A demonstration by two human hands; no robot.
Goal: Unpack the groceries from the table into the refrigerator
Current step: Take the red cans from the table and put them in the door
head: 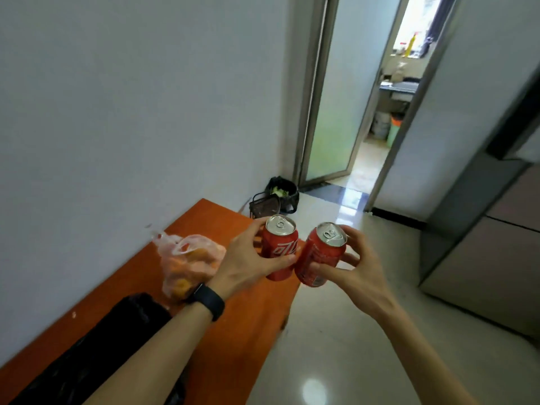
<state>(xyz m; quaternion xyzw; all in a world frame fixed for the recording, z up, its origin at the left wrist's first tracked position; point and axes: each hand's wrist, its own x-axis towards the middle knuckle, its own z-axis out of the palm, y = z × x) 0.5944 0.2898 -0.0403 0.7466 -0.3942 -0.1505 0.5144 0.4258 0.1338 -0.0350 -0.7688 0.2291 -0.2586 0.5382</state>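
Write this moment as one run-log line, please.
left hand: grips left can | right hand: grips right can | on table: bag of orange fruit, black bag

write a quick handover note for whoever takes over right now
Hands: left grip holds one red can; right grip holds a second can, tilted. Both cans are in the air by the table edge.
Things: fruit bag and black bag lie on the table. Fridge is to the right, doors apparently closed.
Done: two cans picked up.
Left: free a hand to open the fridge, put the cans in, then come back for the bags.
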